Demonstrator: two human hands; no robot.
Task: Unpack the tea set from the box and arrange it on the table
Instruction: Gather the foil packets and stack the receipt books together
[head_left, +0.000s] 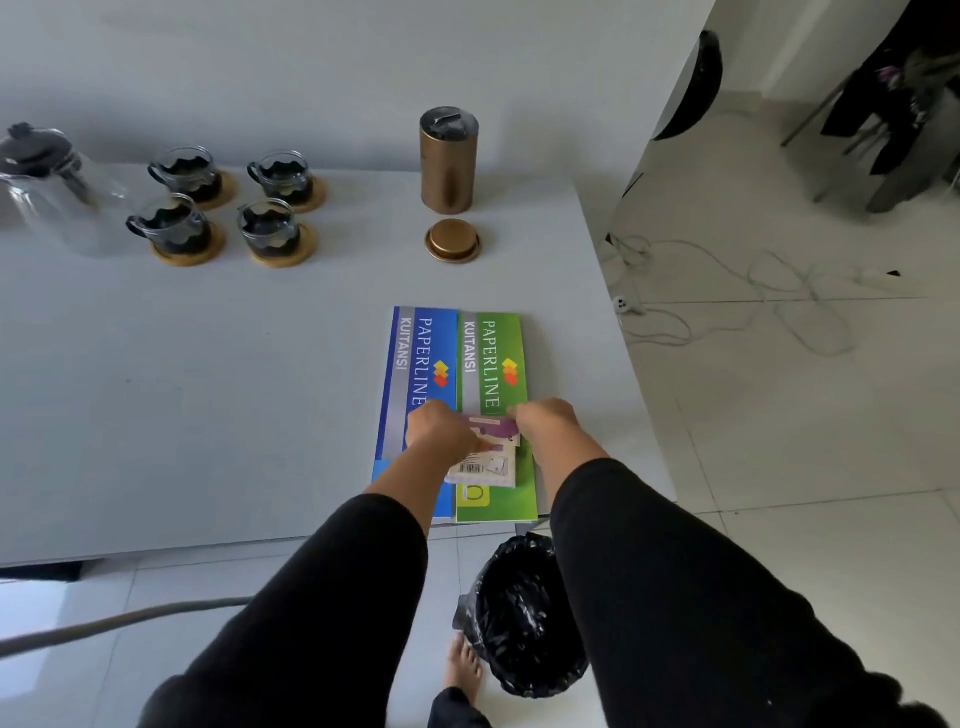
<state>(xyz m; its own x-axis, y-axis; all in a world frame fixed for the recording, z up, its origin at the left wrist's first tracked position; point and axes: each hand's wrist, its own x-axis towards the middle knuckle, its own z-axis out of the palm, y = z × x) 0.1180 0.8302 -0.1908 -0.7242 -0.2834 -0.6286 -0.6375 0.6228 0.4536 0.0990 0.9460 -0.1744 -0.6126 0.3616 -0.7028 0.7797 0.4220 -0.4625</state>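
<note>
A glass teapot (49, 192) with a black lid stands at the table's far left. Beside it, several glass cups (270, 228) with black holders sit on wooden coasters in two rows. My left hand (439, 434) and my right hand (545, 421) are both closed on a small purple-and-white packet (491, 452) with a barcode. The packet lies over a blue booklet (421, 364) and a green booklet (493, 364) near the table's front right corner.
A bronze canister (448, 161) stands open at the back, its lid (452, 240) lying in front of it. A bin with a black liner (519, 613) sits on the floor under the table edge. White cables (727, 291) trail over the tiles to the right.
</note>
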